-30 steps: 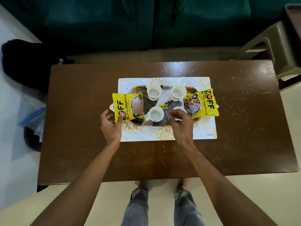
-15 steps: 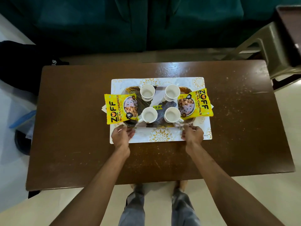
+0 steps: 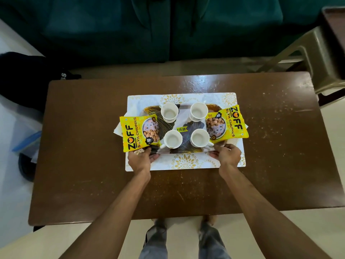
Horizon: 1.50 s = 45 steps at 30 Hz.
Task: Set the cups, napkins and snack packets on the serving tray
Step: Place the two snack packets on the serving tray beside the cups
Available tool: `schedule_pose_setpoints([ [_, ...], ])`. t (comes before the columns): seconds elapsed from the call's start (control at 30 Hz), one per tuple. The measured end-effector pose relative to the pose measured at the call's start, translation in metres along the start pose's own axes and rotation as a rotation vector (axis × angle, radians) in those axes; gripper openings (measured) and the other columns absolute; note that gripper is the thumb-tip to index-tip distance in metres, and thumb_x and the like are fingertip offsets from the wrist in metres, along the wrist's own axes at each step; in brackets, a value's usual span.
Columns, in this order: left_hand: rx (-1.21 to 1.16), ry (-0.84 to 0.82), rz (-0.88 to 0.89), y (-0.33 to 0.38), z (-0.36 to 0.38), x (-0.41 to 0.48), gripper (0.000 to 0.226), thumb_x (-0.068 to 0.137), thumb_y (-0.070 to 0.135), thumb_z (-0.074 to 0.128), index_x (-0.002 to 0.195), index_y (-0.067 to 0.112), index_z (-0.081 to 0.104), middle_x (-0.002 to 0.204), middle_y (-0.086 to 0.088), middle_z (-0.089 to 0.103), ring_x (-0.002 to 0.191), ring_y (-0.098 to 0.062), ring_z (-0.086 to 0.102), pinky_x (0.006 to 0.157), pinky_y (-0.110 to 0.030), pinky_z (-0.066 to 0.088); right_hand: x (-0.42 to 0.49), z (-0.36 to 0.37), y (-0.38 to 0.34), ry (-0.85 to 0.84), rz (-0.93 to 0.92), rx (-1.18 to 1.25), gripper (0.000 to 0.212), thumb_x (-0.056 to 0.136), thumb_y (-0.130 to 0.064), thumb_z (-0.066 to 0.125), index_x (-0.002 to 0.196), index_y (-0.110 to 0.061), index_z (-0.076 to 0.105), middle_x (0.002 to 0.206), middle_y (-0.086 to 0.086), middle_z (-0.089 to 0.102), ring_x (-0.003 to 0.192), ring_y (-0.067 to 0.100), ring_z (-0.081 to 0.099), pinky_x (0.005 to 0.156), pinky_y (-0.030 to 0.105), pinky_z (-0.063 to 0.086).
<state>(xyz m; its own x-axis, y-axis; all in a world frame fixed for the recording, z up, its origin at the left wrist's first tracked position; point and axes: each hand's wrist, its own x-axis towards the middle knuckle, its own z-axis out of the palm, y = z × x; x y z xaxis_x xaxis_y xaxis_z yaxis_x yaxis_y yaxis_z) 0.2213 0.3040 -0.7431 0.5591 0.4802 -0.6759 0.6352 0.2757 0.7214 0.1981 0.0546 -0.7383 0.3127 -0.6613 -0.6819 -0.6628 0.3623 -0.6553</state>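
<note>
1. Tray [image 3: 183,151]: dark, gold-patterned, lying on a white mat [image 3: 184,162] at the middle of the tabletop [image 3: 84,156].
2. Cups, four, white, upright, all on the tray: 11 o'clock cup [image 3: 169,113], 1 o'clock cup [image 3: 198,111], 7 o'clock cup [image 3: 173,139], 5 o'clock cup [image 3: 199,137].
3. Left packet [image 3: 139,133]: yellow, flat across the tray's 9 o'clock end, its outer part overhanging the rim.
4. Right packet [image 3: 228,124]: yellow, flat across the 3 o'clock end, likewise overhanging.
5. Left napkin [image 3: 116,128]: white, only a corner showing from under the left packet.
6. Right napkin [image 3: 246,126]: white, an edge showing beyond the right packet.
7. My left hand [image 3: 140,159]: at the tray's 7 o'clock corner, fingers curled round the rim, fingertips hidden under the left packet.
8. My right hand [image 3: 226,155]: at the 5 o'clock corner, thumb and curled fingers gripping the rim just beside the 5 o'clock cup's handle.
</note>
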Motion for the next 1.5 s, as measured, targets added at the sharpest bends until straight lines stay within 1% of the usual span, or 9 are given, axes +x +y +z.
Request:
schedule_pose_setpoints([
  [0.33, -0.012, -0.021, -0.003, -0.002, 0.0, -0.003, 0.032, 0.091, -0.011, 0.062, 0.121, -0.002, 0.058, 0.108, -0.016, 0.069, 0.079, -0.039, 0.073, 0.052, -0.027, 0.059, 0.002, -0.002, 0.0, -0.019, -0.004, 0.016, 0.018, 0.086, 0.008, 0.069, 0.102, 0.005, 0.062, 0.09, 0.026, 0.071, 0.056, 0.031, 0.071, 0.058, 0.036, 0.063],
  [0.5, -0.021, -0.096, -0.023, -0.003, -0.007, -0.001, 0.029, 0.09, -0.005, 0.067, 0.118, 0.001, 0.06, 0.105, -0.017, 0.072, 0.064, -0.026, 0.075, 0.061, -0.036, 0.064, 0.0, -0.007, 0.0, -0.058, -0.019, 0.014, 0.019, 0.086, 0.003, 0.072, 0.102, 0.003, 0.061, 0.085, 0.025, 0.072, 0.059, 0.031, 0.073, 0.06, 0.035, 0.063],
  [0.7, 0.11, -0.18, -0.03, 0.001, -0.051, 0.013, 0.044, 0.087, 0.003, 0.074, 0.126, -0.001, 0.054, 0.095, -0.021, 0.075, 0.077, -0.038, 0.075, 0.069, -0.042, 0.064, -0.004, -0.017, 0.005, -0.068, -0.051, 0.018, 0.018, 0.09, -0.008, 0.073, 0.1, 0.001, 0.06, 0.079, 0.024, 0.072, 0.062, 0.032, 0.071, 0.06, 0.036, 0.062],
  [0.87, 0.186, 0.06, 0.155, 0.029, -0.09, 0.048, 0.019, 0.097, 0.008, 0.061, 0.115, 0.005, 0.063, 0.1, -0.024, 0.072, 0.063, -0.025, 0.071, 0.055, -0.027, 0.061, -0.008, -0.016, 0.011, -0.033, -0.085, 0.021, 0.028, 0.091, -0.017, 0.073, 0.104, 0.004, 0.061, 0.078, 0.022, 0.071, 0.059, 0.031, 0.069, 0.058, 0.037, 0.062],
  [1.0, 0.386, 0.015, 0.361, 0.057, -0.076, 0.073, 0.033, 0.095, 0.024, 0.068, 0.125, 0.012, 0.062, 0.103, -0.008, 0.072, 0.072, -0.016, 0.069, 0.05, -0.02, 0.057, -0.017, -0.009, 0.015, 0.08, -0.178, -0.028, 0.026, 0.094, -0.025, 0.069, 0.102, -0.002, 0.058, 0.081, 0.019, 0.069, 0.055, 0.03, 0.068, 0.051, 0.036, 0.06],
  [1.2, 0.585, -0.025, 0.483, 0.071, -0.053, 0.098, 0.036, 0.088, 0.019, 0.075, 0.123, 0.026, 0.066, 0.114, 0.001, 0.071, 0.099, -0.017, 0.07, 0.072, -0.046, 0.063, -0.03, -0.003, 0.024, 0.255, -0.4, -0.23, 0.02, 0.089, -0.044, 0.066, 0.085, -0.027, 0.056, 0.082, -0.007, 0.064, 0.076, 0.03, 0.069, 0.069, 0.054, 0.059],
  [1.27, 0.634, -0.015, 0.498, 0.071, -0.049, 0.1, 0.037, 0.087, 0.009, 0.073, 0.121, 0.022, 0.07, 0.112, -0.001, 0.073, 0.09, -0.016, 0.07, 0.07, -0.041, 0.063, -0.032, -0.001, 0.022, 0.255, -0.433, -0.233, 0.017, 0.091, -0.039, 0.067, 0.089, -0.024, 0.058, 0.082, -0.01, 0.062, 0.08, 0.028, 0.067, 0.072, 0.056, 0.059],
  [1.4, 0.708, -0.049, 0.546, 0.064, -0.052, 0.102, 0.035, 0.088, -0.006, 0.067, 0.119, 0.01, 0.072, 0.108, -0.006, 0.074, 0.07, -0.005, 0.064, 0.054, -0.003, 0.047, -0.027, -0.002, 0.023, 0.263, -0.456, -0.225, 0.013, 0.092, -0.035, 0.067, 0.091, -0.025, 0.058, 0.084, -0.014, 0.061, 0.084, 0.027, 0.067, 0.075, 0.056, 0.058],
  [1.5, 0.731, -0.097, 0.558, 0.055, -0.059, 0.102, 0.029, 0.092, -0.003, 0.063, 0.116, 0.009, 0.073, 0.108, -0.009, 0.076, 0.09, -0.017, 0.071, 0.071, -0.017, 0.054, -0.024, -0.003, 0.024, 0.274, -0.457, -0.225, 0.014, 0.092, -0.037, 0.066, 0.092, -0.025, 0.058, 0.085, -0.014, 0.062, 0.084, 0.027, 0.068, 0.075, 0.056, 0.058],
])
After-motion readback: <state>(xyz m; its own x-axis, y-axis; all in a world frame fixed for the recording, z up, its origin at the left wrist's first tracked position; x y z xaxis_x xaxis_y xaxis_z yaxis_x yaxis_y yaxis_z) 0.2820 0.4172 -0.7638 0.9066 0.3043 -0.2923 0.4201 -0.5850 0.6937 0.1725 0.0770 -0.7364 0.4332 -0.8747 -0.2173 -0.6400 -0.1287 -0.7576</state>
